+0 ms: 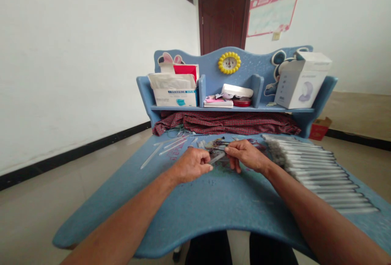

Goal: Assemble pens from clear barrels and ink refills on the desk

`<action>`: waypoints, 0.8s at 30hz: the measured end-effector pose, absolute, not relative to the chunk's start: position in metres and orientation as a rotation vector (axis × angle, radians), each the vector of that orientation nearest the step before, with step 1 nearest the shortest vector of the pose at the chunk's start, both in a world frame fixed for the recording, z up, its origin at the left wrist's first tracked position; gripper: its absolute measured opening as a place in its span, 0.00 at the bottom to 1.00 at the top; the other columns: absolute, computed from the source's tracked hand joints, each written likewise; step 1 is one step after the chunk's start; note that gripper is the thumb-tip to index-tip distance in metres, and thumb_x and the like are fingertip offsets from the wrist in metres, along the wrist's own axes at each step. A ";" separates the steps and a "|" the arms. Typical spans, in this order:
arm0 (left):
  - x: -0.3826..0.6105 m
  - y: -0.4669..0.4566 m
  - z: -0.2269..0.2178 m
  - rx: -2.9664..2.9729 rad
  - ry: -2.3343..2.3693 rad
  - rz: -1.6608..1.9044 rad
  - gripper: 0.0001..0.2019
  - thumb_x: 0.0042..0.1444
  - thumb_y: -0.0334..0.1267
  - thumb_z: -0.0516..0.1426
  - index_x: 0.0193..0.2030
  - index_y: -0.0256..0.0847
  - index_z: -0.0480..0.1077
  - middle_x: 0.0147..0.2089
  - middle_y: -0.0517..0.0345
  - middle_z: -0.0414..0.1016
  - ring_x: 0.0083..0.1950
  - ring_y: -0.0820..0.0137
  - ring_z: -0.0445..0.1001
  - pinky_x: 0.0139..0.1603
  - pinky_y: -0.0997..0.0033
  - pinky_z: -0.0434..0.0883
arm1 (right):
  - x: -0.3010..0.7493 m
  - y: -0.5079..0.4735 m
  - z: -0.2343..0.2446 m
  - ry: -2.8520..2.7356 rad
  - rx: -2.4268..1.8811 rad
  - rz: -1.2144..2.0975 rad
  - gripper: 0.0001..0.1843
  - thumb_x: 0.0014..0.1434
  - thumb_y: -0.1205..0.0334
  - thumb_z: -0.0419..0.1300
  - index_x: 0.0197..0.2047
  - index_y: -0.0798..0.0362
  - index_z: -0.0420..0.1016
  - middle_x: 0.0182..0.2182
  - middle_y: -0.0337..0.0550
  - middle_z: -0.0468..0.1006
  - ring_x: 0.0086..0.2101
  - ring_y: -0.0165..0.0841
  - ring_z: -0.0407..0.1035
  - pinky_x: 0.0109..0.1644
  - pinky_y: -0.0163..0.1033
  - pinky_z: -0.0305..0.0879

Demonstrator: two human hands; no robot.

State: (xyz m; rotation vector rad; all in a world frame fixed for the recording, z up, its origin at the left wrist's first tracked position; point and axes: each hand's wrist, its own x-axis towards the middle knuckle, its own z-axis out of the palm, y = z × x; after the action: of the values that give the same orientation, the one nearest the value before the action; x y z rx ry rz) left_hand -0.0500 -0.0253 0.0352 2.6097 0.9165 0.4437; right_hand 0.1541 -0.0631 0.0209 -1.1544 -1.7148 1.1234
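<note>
Left arm: reaches forward from the lower left over the blue desk [183, 208], wrist near the desktop.
Left hand: the left hand [193, 164] is curled like a loose fist, thumb pointing right, gripping a translucent tube [217, 158] that slants up toward the other hand.
Right arm: comes in from the lower right corner, bent inward.
Right hand: the right hand [245, 154] pinches a thin dark stick [218, 149] between thumb and forefinger — its other fingers hang loosely downward.
Tube and stick: close together between the hands, above the middle of the desk; whether they touch is too blurred to tell.
Loose tubes: several clear tubes [152, 156] lie scattered left of the left hand.
Tube row: a row of pale tubes [324, 177] with dark tips lies side by side beyond the right forearm, grey fluff [275, 153] at the near-hand ends.
Left compartment: a mask carton [174, 97], with white wrapping and a red piece [186, 70] showing at its top — in or behind it, I cannot tell.
Middle compartment: papers [217, 104] beside a round red tin [242, 102], its contents hidden.
Right compartment: a tall white box [301, 83], leaning; its inside does not show.
</note>
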 end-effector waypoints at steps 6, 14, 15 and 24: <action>-0.048 -0.029 0.030 3.026 1.001 0.581 0.05 0.50 0.35 0.55 0.26 0.37 0.64 0.25 0.61 0.64 0.29 0.73 0.63 0.29 0.73 0.56 | 0.142 -0.061 0.018 -1.555 -1.353 1.063 0.19 0.58 0.55 0.47 0.19 0.52 0.59 0.06 0.32 0.64 0.05 0.23 0.52 0.08 0.28 0.46; -0.049 -0.025 0.030 2.881 0.958 0.535 0.06 0.47 0.35 0.57 0.23 0.37 0.63 0.23 0.63 0.62 0.27 0.75 0.62 0.29 0.75 0.56 | 0.144 -0.060 0.018 -1.476 -1.406 1.181 0.22 0.58 0.50 0.47 0.18 0.53 0.60 0.05 0.34 0.64 0.05 0.24 0.51 0.07 0.29 0.45; -0.049 -0.024 0.031 2.816 0.952 0.519 0.07 0.46 0.35 0.57 0.22 0.37 0.63 0.22 0.64 0.61 0.26 0.75 0.61 0.28 0.76 0.56 | 0.146 -0.059 0.018 -1.490 -1.371 1.203 0.23 0.58 0.48 0.46 0.19 0.53 0.61 0.06 0.35 0.65 0.05 0.24 0.53 0.08 0.29 0.47; -0.047 -0.028 0.037 2.445 0.923 0.435 0.06 0.45 0.36 0.56 0.23 0.35 0.66 0.19 0.67 0.58 0.22 0.78 0.57 0.24 0.78 0.54 | 0.156 -0.061 0.020 -1.708 -1.125 1.159 0.20 0.56 0.46 0.50 0.24 0.54 0.61 0.15 0.36 0.71 0.12 0.24 0.63 0.16 0.28 0.57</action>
State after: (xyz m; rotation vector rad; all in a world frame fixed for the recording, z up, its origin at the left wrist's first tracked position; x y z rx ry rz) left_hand -0.0470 -0.0283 0.0374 2.4446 0.9226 0.4351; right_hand 0.1559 -0.0611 0.0198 -1.1250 -1.7083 1.1586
